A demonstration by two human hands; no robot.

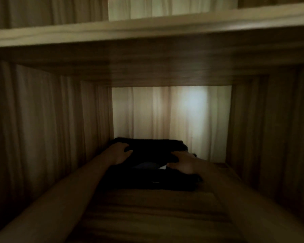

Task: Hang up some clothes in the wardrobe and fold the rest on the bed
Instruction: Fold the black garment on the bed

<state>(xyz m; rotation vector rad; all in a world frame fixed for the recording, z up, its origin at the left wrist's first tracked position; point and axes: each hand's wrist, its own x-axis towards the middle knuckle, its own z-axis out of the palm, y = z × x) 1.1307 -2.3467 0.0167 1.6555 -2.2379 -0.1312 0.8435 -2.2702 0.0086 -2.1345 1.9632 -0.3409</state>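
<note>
A stack of dark folded clothes lies on a wooden wardrobe shelf, deep inside a dim compartment. The top piece is black and folded. My left hand grips its left edge, fingers curled over the top. My right hand holds its right front edge, thumb underneath. A small white patch, perhaps a label, shows between the layers. Both forearms reach in from the front.
Wooden side walls close in left and right. Another shelf runs overhead. The pale back panel carries a light spot. Bare shelf board lies in front of the stack.
</note>
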